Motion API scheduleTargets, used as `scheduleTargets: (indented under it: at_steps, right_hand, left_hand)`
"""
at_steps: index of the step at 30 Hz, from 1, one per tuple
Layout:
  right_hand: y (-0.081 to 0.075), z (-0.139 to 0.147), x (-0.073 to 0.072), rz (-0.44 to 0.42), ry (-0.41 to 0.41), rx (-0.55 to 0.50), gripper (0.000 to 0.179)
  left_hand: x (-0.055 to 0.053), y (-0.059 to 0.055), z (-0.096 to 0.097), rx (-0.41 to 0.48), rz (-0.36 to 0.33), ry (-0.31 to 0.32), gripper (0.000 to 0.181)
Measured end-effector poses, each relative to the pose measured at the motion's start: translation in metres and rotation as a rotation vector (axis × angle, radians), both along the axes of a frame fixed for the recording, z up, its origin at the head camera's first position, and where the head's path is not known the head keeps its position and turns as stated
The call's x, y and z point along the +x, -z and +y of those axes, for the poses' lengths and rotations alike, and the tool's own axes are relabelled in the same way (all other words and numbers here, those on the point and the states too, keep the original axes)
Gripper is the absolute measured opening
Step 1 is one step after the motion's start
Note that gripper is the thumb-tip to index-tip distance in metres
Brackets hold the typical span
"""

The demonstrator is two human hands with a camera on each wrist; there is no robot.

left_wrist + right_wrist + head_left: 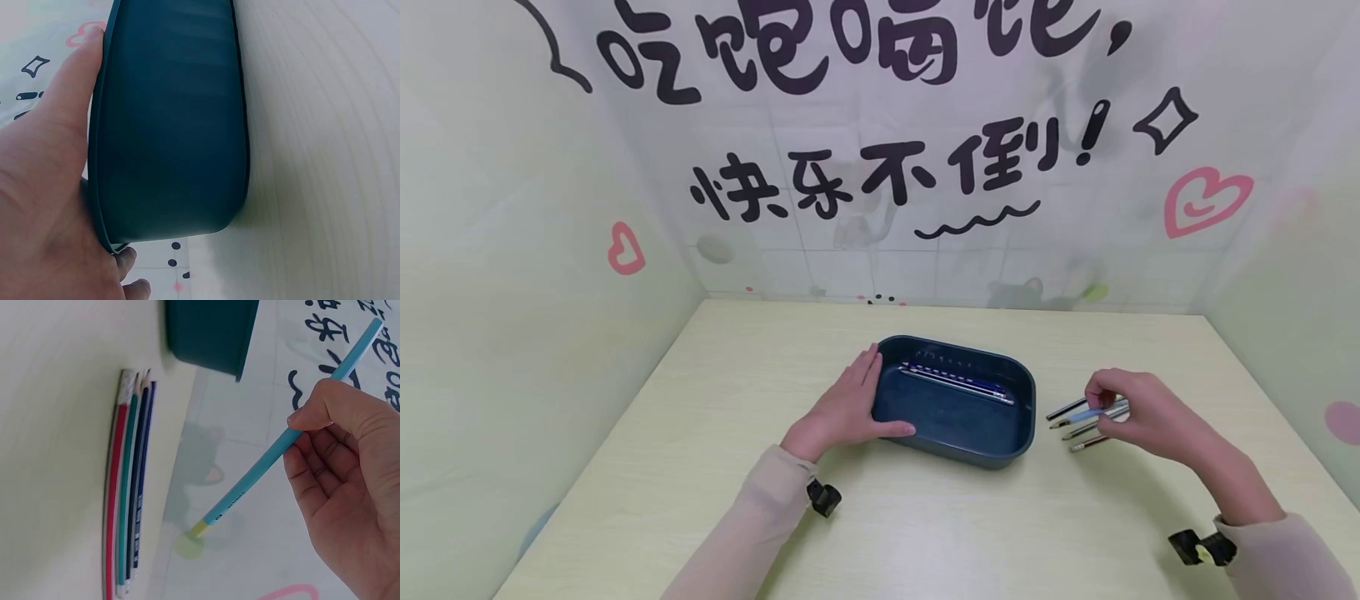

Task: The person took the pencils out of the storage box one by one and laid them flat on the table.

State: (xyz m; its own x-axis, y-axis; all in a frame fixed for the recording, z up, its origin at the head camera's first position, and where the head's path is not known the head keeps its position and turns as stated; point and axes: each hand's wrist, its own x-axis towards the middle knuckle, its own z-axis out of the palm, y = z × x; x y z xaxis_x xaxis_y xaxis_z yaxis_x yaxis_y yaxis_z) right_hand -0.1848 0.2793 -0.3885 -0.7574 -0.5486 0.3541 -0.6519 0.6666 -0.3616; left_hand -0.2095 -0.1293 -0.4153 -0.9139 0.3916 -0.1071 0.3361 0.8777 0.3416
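My right hand pinches a light blue pencil with a yellow end between thumb and fingertips. It is over the right side of the table, beside the box. In the right wrist view a red pencil, a green pencil and two dark blue ones lie close together on the table. My left hand rests against the left end of a dark teal box, its thumb along the near rim and its straight fingers along the end. Inside the box lie a white-and-blue pencil and a blue pen or pencil.
The pale wooden table meets a printed cloth backdrop at the back, with cloth walls at both sides. A small black camera sits on the left wrist and another on the right.
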Motion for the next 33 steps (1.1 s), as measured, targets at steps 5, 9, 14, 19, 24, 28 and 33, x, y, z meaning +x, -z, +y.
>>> scheduleTargets:
  at_steps: [5,9,14,19,24,28,33]
  right_hand:
    - [0.008,0.016,0.0,0.02,0.038,0.022,0.04]
    - [0.014,0.028,0.002,0.036,0.06,0.022,0.042]
    - [0.021,0.038,0.005,0.035,0.08,0.038,0.044]
    - [0.026,0.044,0.004,0.01,0.109,0.064,0.042]
    - [0.031,0.049,0.005,-0.039,0.136,0.088,0.04]
    - [0.035,0.052,0.004,-0.066,0.143,0.111,0.041]
    - [0.037,0.054,0.001,-0.077,0.142,0.144,0.041]
  left_hand:
    - [-0.001,0.001,0.002,0.009,0.001,-0.001,0.123]
    - [-0.001,0.002,0.004,0.02,0.011,0.002,0.123]
    - [-0.002,0.001,0.004,-0.004,0.017,0.007,0.124]
    - [-0.001,-0.003,0.005,-0.064,0.034,-0.004,0.124]
    - [0.001,-0.004,0.004,-0.102,0.036,-0.004,0.124]
    - [0.002,-0.004,0.001,-0.118,0.071,0.01,0.123]
    - [-0.003,-0.002,-0.005,-0.118,0.135,0.033,0.119]
